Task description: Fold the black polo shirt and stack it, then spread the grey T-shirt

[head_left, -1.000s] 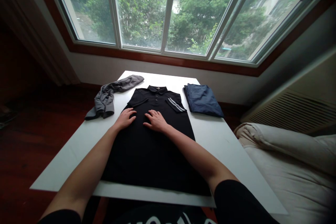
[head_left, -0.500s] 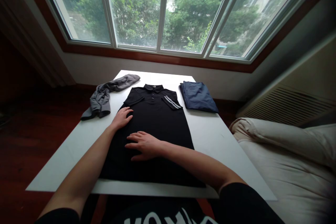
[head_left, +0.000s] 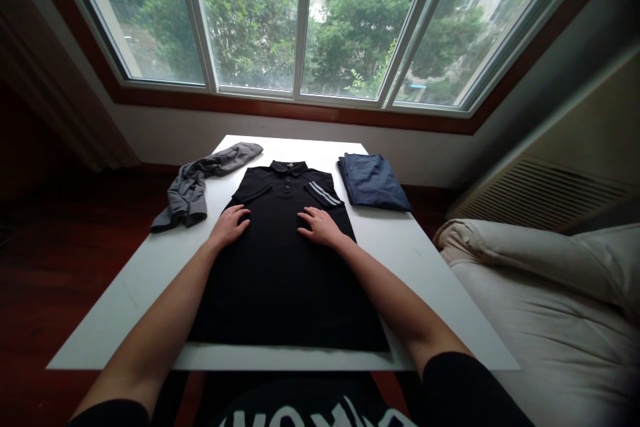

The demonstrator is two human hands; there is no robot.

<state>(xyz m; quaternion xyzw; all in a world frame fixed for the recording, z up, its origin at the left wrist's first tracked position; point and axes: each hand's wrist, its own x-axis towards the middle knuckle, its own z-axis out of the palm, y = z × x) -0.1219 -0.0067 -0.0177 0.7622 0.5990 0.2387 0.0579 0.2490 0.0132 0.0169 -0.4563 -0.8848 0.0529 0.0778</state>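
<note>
A black polo shirt [head_left: 285, 280] lies flat on the white table [head_left: 430, 307], its buttoned collar toward the window and its hem near the front edge. Both short sleeves are folded inward over the chest; the right one carries two pale stripes. My left hand [head_left: 229, 225] rests on the shirt's left side just below the sleeve, fingers spread. On the right side, below the striped sleeve, my right hand [head_left: 320, 225] lies palm down with its fingers apart. Neither hand grips the fabric.
A crumpled grey garment [head_left: 187, 190] lies at the table's left edge, partly hanging over. Folded dark blue cloth [head_left: 375, 181] sits at the back right. A beige sofa [head_left: 540, 280] stands right of the table, and a window [head_left: 260, 27] is beyond it.
My right hand has moved from the middle of the shirt up and to the right, below the striped sleeve. My left hand stays at the left side. The view has shifted slightly.
</note>
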